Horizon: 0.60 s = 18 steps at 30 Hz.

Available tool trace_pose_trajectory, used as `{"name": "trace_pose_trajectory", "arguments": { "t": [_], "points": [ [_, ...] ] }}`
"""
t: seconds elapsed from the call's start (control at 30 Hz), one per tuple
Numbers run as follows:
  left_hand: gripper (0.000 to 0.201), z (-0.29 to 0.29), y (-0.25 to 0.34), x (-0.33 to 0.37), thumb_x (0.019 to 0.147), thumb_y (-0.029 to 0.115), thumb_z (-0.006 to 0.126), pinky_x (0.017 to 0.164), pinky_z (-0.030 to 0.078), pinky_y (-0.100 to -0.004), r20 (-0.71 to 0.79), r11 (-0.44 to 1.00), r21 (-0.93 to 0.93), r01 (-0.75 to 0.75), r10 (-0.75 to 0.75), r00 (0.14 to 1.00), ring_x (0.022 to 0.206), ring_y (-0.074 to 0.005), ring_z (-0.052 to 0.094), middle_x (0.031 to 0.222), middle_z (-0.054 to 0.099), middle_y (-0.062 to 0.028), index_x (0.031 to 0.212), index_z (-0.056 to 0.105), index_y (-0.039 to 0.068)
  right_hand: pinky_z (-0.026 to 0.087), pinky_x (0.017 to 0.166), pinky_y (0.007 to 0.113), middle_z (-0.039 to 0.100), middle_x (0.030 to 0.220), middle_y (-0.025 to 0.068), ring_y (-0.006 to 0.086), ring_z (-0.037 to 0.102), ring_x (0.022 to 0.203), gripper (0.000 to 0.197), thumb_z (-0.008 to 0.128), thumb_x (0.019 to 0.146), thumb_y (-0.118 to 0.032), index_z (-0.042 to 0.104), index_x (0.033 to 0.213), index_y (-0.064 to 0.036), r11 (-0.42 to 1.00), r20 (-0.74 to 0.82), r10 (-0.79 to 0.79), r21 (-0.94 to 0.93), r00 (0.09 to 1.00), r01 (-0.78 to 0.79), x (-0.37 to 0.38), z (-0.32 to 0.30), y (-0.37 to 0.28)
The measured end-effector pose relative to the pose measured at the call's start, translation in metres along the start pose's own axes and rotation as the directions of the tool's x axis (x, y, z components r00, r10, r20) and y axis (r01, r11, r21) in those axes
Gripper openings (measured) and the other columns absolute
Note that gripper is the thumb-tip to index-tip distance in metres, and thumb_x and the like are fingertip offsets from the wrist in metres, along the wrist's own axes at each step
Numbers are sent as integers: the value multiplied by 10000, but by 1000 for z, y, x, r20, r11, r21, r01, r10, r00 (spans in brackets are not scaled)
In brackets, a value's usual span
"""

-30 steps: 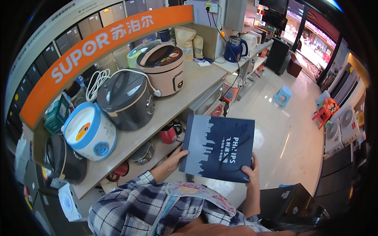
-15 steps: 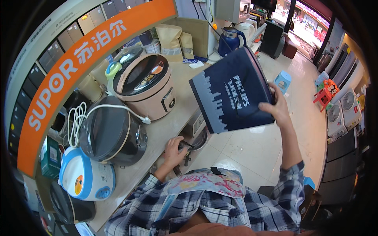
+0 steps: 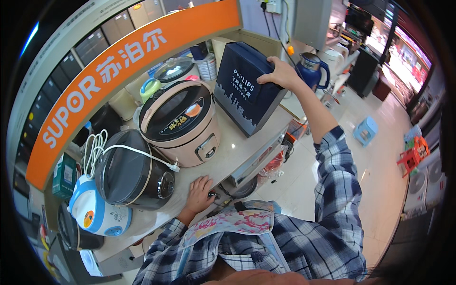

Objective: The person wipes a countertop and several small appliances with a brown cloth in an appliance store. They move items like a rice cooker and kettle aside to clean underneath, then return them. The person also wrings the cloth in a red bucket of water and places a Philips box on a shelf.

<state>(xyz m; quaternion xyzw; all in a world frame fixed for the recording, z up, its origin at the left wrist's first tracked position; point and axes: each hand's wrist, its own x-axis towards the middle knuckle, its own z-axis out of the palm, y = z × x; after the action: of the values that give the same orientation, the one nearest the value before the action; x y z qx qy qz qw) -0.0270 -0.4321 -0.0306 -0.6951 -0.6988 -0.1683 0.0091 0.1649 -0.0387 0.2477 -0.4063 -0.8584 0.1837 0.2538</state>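
1. Navy box (image 3: pixel 247 90) stands on the counter (image 3: pixel 237 152), just right of the beige rice cooker (image 3: pixel 183 123); right hand (image 3: pixel 280 73) grips its top edge.
2. Left hand (image 3: pixel 199 192) rests flat, fingers apart, on the counter edge below the cooker; dark cooker (image 3: pixel 130 171) sits left.

A dark navy box (image 3: pixel 247 90) with pale skyline print stands tilted on the counter (image 3: pixel 237 152), just beside the beige rice cooker (image 3: pixel 183 121).
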Motion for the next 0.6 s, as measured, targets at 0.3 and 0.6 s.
{"name": "trace_pose_trajectory", "arguments": {
  "t": [0.3, 0.6],
  "points": [
    [610, 1, 6, -1, 685, 195, 734, 1029, 345, -455, -22, 997, 20, 76, -75, 997, 1258, -320, 446, 1343, 504, -116, 1259, 552, 96, 503, 923, 399, 623, 1246, 166, 303, 606, 1135, 884, 809, 554, -499, 569, 1262, -27, 987, 90, -36, -154, 995, 50, 113, 71, -26],
    [569, -3, 8, 0, 724, 213, 721, 1009, 367, -454, 12, 992, 26, 120, -120, 993, 1262, -310, 454, 1365, 499, -89, 1259, 555, 114, 498, 920, 439, 649, 1215, 147, 307, 617, 1132, 751, 819, 589, -481, 640, 1195, -75, 977, 159, -26, -205, 987, 59, 170, 93, -47]
  ]
}}
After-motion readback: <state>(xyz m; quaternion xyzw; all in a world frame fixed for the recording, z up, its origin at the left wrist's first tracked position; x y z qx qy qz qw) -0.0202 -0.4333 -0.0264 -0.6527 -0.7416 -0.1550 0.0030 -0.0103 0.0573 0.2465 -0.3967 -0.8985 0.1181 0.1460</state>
